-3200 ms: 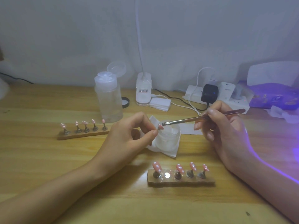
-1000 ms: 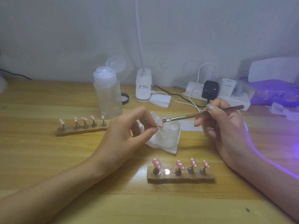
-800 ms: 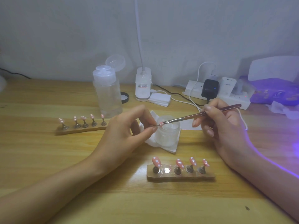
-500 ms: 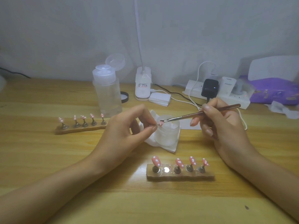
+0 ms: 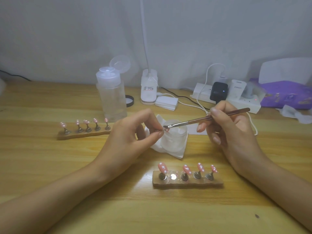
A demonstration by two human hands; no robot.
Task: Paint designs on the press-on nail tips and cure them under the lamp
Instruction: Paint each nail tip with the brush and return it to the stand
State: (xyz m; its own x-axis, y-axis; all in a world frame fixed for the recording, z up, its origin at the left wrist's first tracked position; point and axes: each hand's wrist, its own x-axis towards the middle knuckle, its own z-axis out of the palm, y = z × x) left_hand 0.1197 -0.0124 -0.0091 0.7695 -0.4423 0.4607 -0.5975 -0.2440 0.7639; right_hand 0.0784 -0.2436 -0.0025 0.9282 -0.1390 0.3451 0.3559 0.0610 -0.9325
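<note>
Pink nail tip (image 5: 166, 130), pinched in left hand (image 5: 133, 137), touches brush (image 5: 202, 119) bristles.

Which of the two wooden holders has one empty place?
The near holder, closest to the person: a bare shiny disc shows between its four pink tips. The far holder carries five.

The nail tip (image 5: 166, 130) in the left hand (image 5: 128, 141) is mostly hidden behind fingertips (image 5: 158, 134); whether the brush (image 5: 194, 121) touches it is too small to tell. The purple device (image 5: 285, 94), perhaps the lamp, runs off the right edge.
</note>
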